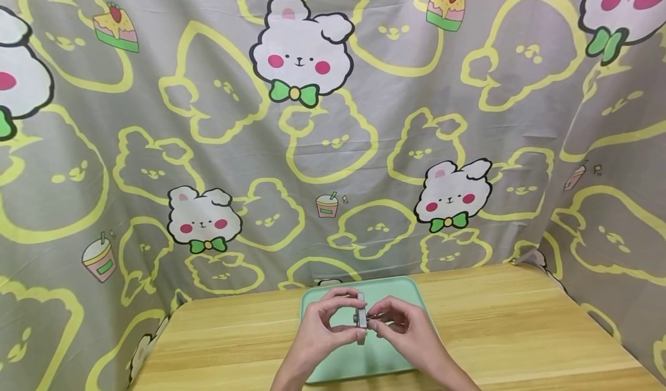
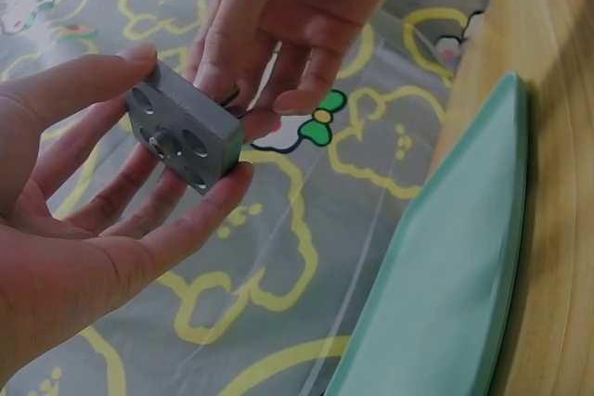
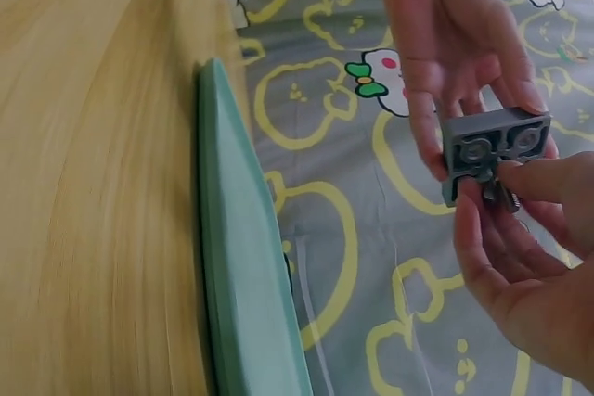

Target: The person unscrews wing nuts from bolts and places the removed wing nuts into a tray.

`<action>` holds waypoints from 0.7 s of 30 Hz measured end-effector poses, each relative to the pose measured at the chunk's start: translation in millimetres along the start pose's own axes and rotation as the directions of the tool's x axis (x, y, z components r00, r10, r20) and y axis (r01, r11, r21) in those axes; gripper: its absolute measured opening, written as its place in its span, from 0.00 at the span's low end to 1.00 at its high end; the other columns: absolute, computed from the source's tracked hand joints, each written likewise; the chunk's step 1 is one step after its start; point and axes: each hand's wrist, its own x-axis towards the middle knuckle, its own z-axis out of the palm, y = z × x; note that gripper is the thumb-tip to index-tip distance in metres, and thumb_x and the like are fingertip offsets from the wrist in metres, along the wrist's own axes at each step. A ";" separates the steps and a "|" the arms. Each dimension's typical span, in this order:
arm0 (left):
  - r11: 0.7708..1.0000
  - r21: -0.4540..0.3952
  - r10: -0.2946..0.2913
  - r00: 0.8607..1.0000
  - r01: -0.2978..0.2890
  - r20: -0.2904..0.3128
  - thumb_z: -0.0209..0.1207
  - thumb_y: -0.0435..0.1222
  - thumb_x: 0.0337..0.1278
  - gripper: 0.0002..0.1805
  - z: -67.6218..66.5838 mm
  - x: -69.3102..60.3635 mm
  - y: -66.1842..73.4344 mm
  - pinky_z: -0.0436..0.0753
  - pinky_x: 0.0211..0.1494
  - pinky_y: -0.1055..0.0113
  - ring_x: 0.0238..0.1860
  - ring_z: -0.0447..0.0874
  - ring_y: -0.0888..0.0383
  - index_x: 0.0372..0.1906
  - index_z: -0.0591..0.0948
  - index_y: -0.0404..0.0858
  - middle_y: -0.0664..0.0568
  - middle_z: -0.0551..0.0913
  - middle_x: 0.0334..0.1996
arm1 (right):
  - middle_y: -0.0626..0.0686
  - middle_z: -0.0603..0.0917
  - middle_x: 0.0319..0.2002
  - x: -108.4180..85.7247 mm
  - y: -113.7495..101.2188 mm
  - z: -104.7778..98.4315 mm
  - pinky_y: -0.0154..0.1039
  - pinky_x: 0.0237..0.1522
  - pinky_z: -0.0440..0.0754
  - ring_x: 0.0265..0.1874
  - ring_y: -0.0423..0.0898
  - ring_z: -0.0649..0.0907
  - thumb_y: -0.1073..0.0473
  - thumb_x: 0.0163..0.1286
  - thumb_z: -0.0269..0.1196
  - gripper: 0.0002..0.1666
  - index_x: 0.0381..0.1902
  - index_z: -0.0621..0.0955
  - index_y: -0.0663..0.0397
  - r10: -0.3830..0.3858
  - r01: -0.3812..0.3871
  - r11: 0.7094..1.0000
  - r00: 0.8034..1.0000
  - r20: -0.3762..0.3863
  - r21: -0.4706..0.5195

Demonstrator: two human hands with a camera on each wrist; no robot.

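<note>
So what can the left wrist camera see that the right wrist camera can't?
Only the left wrist view shows the grey block's side with open round holes and a little round knob among them.

Only the right wrist view shows the block's other side, with two ringed hollows, and the ridges on a small metal piece at the right hand's fingertips.

Both show the two hands, the left hand gripping the block, plus the green tray, wooden table and patterned cloth.
</note>
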 end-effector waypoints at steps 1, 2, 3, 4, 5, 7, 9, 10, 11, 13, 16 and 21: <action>1.000 -0.005 -0.002 1.000 0.002 -0.003 0.73 0.22 0.51 0.23 -0.2 0.0 0.1 0.87 0.56 0.47 0.64 0.75 0.50 0.54 0.83 0.24 0.36 0.73 0.63 | 0.53 0.88 0.40 -0.4 0.4 1.1 0.41 0.35 0.92 0.35 0.45 0.89 0.60 0.70 0.70 0.07 0.43 0.85 0.54 -0.036 0.036 0.999 0.999 -0.013 -0.032; 1.000 -0.010 -0.004 1.000 0.004 -0.006 0.73 0.22 0.51 0.22 -0.4 0.0 0.1 0.87 0.56 0.47 0.64 0.75 0.49 0.54 0.83 0.25 0.36 0.73 0.63 | 0.51 0.88 0.40 -0.8 0.8 2.2 0.40 0.35 0.92 0.35 0.44 0.89 0.60 0.70 0.70 0.06 0.42 0.85 0.51 -0.072 0.070 0.996 0.997 -0.024 -0.061; 1.000 -0.015 -0.005 1.000 0.005 -0.007 0.73 0.22 0.51 0.22 -0.6 0.0 0.1 0.87 0.56 0.46 0.64 0.75 0.49 0.54 0.84 0.25 0.36 0.73 0.63 | 0.49 0.88 0.39 -1.1 1.2 3.1 0.40 0.35 0.92 0.36 0.44 0.89 0.60 0.69 0.70 0.05 0.42 0.85 0.49 -0.112 0.109 0.990 0.993 -0.033 -0.093; 1.000 -0.018 -0.005 1.000 0.005 -0.008 0.73 0.22 0.51 0.22 -0.9 -0.1 0.0 0.87 0.56 0.46 0.64 0.75 0.49 0.54 0.84 0.25 0.36 0.73 0.63 | 0.48 0.88 0.40 -1.2 1.8 3.9 0.39 0.35 0.92 0.37 0.45 0.89 0.62 0.69 0.70 0.06 0.42 0.85 0.48 -0.159 0.153 0.981 0.986 -0.040 -0.120; 1.000 -0.023 -0.007 1.000 0.006 -0.010 0.73 0.22 0.51 0.22 -1.2 -0.1 0.0 0.87 0.56 0.46 0.64 0.75 0.49 0.54 0.84 0.25 0.36 0.73 0.64 | 0.47 0.88 0.40 -1.2 2.3 4.4 0.40 0.35 0.92 0.38 0.45 0.88 0.63 0.69 0.70 0.07 0.42 0.85 0.47 -0.204 0.196 0.970 0.978 -0.045 -0.142; 1.000 -0.028 -0.006 1.000 0.006 -0.009 0.73 0.23 0.51 0.22 -2.0 -0.4 -0.2 0.87 0.56 0.46 0.64 0.75 0.48 0.54 0.83 0.25 0.36 0.72 0.64 | 0.46 0.88 0.41 -1.0 3.0 4.9 0.38 0.36 0.92 0.40 0.45 0.88 0.67 0.67 0.71 0.10 0.41 0.86 0.45 -0.278 0.265 0.947 0.959 -0.052 -0.183; 0.999 -0.032 -0.001 1.000 0.001 -0.008 0.73 0.23 0.52 0.23 -2.6 -0.4 -0.2 0.87 0.56 0.46 0.64 0.75 0.48 0.55 0.83 0.25 0.36 0.72 0.64 | 0.46 0.88 0.41 -0.5 4.0 4.8 0.37 0.37 0.91 0.41 0.45 0.87 0.69 0.66 0.71 0.13 0.41 0.86 0.45 -0.346 0.326 0.919 0.937 -0.058 -0.223; 1.000 -0.031 0.000 1.000 0.000 -0.008 0.73 0.23 0.52 0.23 -2.9 -0.5 -0.1 0.87 0.56 0.46 0.64 0.75 0.48 0.55 0.83 0.25 0.36 0.72 0.64 | 0.46 0.87 0.42 -0.3 4.4 4.6 0.36 0.37 0.91 0.42 0.44 0.87 0.70 0.65 0.71 0.13 0.40 0.86 0.45 -0.374 0.351 0.906 0.926 -0.058 -0.238; 1.000 -0.031 0.003 1.000 -0.003 -0.008 0.73 0.23 0.52 0.23 -3.1 -0.5 -0.1 0.87 0.56 0.46 0.65 0.74 0.48 0.55 0.83 0.25 0.37 0.72 0.64 | 0.46 0.87 0.42 -0.1 4.7 4.5 0.36 0.37 0.91 0.42 0.44 0.87 0.70 0.65 0.72 0.13 0.40 0.86 0.45 -0.392 0.367 0.896 0.918 -0.057 -0.252; 1.000 -0.026 0.008 1.000 -0.008 -0.008 0.73 0.23 0.52 0.23 -3.4 -0.4 0.1 0.87 0.56 0.46 0.65 0.74 0.48 0.55 0.83 0.25 0.37 0.72 0.64 | 0.46 0.87 0.42 0.1 5.1 4.3 0.35 0.37 0.90 0.42 0.42 0.87 0.70 0.65 0.72 0.13 0.40 0.86 0.45 -0.420 0.392 0.880 0.906 -0.055 -0.268; 1.000 -0.017 0.011 1.000 -0.011 -0.006 0.73 0.23 0.52 0.23 -3.9 -0.3 0.1 0.88 0.56 0.46 0.65 0.74 0.49 0.55 0.83 0.25 0.36 0.72 0.64 | 0.48 0.87 0.43 -0.2 4.5 3.8 0.37 0.38 0.91 0.43 0.43 0.87 0.70 0.64 0.72 0.13 0.41 0.86 0.47 -0.398 0.378 0.899 0.916 -0.050 -0.221; 1.000 -0.005 0.007 1.000 -0.007 -0.027 0.73 0.23 0.52 0.23 -4.8 -0.8 0.3 0.88 0.56 0.48 0.65 0.75 0.50 0.54 0.83 0.26 0.36 0.71 0.65 | 0.53 0.87 0.47 -0.7 1.0 1.5 0.42 0.43 0.92 0.47 0.46 0.87 0.66 0.69 0.70 0.08 0.45 0.87 0.52 -0.227 0.223 0.972 0.972 -0.054 -0.075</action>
